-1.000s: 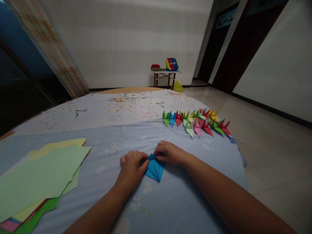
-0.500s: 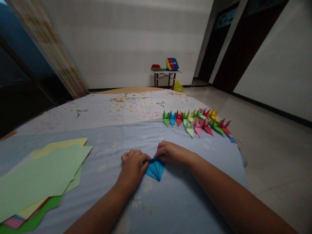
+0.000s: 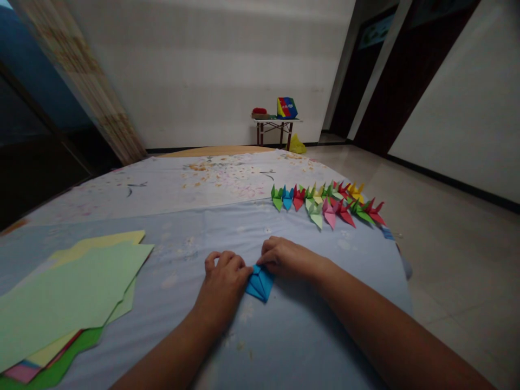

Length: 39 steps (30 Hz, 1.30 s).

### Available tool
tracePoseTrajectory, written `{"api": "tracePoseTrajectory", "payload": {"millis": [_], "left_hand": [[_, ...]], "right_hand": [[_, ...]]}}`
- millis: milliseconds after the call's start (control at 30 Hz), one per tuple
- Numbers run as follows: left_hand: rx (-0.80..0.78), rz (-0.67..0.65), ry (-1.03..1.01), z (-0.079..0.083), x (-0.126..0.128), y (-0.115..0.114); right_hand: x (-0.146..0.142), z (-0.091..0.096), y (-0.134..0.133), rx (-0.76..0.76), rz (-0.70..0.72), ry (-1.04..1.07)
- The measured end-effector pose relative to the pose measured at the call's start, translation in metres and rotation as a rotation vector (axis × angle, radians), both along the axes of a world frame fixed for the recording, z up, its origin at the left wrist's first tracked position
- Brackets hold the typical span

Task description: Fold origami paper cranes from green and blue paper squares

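Observation:
A small piece of blue origami paper point(image 3: 260, 286), folded to a kite-like shape with creases running to its near point, lies on the cloth in front of me. My left hand point(image 3: 226, 279) presses on its left upper edge with thumb and fingertips, the other fingers curled. Closed at the fingertips, my right hand point(image 3: 282, 255) pinches its top right edge. A small flap at the top of the paper is folded down between the two hands. Parts of the upper edges are hidden under my fingers.
Several folded paper cranes point(image 3: 330, 213) in many colours stand in rows at the right back. To the left lies a stack of coloured paper sheets point(image 3: 81, 287). A floral tablecloth point(image 3: 182, 211) covers the table. Against the far wall is a small side table point(image 3: 277, 121).
The top tip of the blue paper has been folded down into a small flap. My left hand has shifted slightly to the right; the right hand has barely moved.

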<state>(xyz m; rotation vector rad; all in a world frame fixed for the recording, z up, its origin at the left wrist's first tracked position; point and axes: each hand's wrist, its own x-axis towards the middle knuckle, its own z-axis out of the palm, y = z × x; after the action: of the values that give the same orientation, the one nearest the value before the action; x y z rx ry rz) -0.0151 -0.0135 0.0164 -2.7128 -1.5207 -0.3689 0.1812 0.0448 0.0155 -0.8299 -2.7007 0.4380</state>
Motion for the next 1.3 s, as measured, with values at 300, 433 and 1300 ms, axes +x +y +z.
{"api": "tracePoseTrajectory", "payload": {"millis": [300,433,1300], "left_hand": [[0.011,0.037,-0.082,-0.004,-0.001,-0.004],[-0.010,0.059,-0.154,-0.007,-0.003,0.001],[-0.003,0.047,-0.069,-0.001,0.005,0.006]], "right_hand": [[0.004,-0.008,-0.002,0.005,-0.012,0.098],[0.003,-0.015,0.002,-0.047,-0.039,0.177],[-0.006,-0.006,0.002,0.030,-0.066,-0.042]]}}
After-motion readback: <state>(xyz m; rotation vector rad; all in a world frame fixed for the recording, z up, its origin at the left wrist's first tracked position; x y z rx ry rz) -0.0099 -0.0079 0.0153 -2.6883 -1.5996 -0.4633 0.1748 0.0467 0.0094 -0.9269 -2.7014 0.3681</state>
